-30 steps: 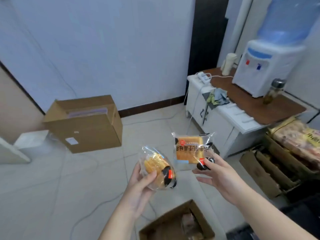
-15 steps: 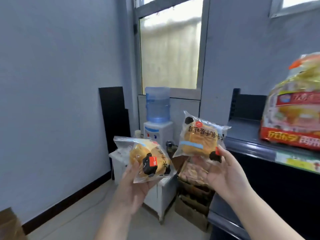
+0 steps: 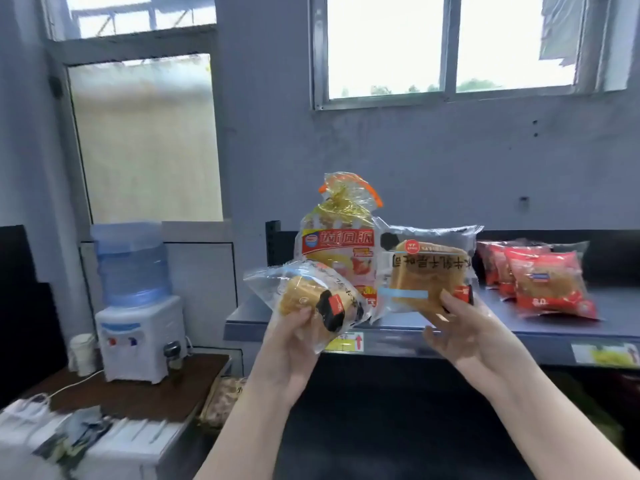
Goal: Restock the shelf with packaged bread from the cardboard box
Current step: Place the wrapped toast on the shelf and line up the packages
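My left hand [image 3: 289, 336] grips a clear-wrapped bread packet [image 3: 311, 299] with a black and red label, tilted, held in front of the shelf's front edge. A second bread packet [image 3: 427, 277] with dark lettering on its wrap is in my right hand [image 3: 464, 332], raised just over the dark grey shelf [image 3: 519, 329]. Behind both packets a tall bag of round pies [image 3: 337, 244], tied with a gold ribbon, stands on the shelf. The cardboard box is out of view.
Red-wrapped bread packets [image 3: 540, 282] lie on the shelf at right. A water dispenser [image 3: 136, 299] stands on a brown-topped white cabinet [image 3: 138, 396] at left. Price tags [image 3: 604, 353] line the shelf edge. Windows sit above.
The view has swung right from the floor and box to the shelf. Both hands have carried their bread packets up to the shelf front, the right one now over it.
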`<control>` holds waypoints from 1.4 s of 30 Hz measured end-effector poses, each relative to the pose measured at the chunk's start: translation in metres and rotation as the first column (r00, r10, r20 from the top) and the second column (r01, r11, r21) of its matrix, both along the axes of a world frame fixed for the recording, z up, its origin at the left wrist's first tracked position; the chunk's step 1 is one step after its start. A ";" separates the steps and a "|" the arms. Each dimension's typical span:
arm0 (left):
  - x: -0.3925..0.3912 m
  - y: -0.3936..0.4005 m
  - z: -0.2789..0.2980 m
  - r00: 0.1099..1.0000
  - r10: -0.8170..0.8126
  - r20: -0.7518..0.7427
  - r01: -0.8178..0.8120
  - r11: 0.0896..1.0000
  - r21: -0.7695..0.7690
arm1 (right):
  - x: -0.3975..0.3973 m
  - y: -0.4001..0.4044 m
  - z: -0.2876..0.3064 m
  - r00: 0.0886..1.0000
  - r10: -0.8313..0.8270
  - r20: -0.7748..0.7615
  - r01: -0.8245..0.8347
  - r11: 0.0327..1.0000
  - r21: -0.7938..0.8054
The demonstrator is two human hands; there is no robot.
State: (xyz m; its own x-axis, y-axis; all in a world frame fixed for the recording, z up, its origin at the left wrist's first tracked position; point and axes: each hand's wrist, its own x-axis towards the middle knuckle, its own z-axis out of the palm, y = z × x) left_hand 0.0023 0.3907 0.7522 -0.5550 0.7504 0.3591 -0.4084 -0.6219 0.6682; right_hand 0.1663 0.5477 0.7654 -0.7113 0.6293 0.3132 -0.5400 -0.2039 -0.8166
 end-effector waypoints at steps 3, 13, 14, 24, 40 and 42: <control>0.028 0.051 0.004 0.999 -0.028 -0.037 0.028 1.000 0.005 | 0.045 0.040 0.003 0.996 -0.077 0.041 0.077 0.997 0.007; 0.108 0.189 0.016 0.975 -0.175 -0.140 0.166 0.984 -0.071 | 0.142 0.141 0.011 0.946 -0.322 0.033 0.324 0.935 -0.147; 0.113 0.201 0.017 0.974 -0.201 -0.108 0.192 0.978 -0.082 | 0.148 0.151 0.011 0.938 -0.347 0.027 0.346 0.920 -0.185; 0.123 0.287 0.026 0.939 -0.339 -0.049 0.319 0.919 -0.232 | 0.170 0.222 0.015 0.945 -0.320 -0.067 0.278 0.895 -0.350; 0.111 0.390 0.065 0.894 -0.374 -0.246 0.300 0.909 -0.290 | 0.177 0.380 0.042 0.473 -0.881 -0.017 0.779 0.408 0.476; 0.115 0.399 0.067 0.887 -0.360 -0.288 0.277 0.915 -0.293 | 0.180 0.403 0.048 0.362 -0.932 -0.032 0.698 0.248 0.672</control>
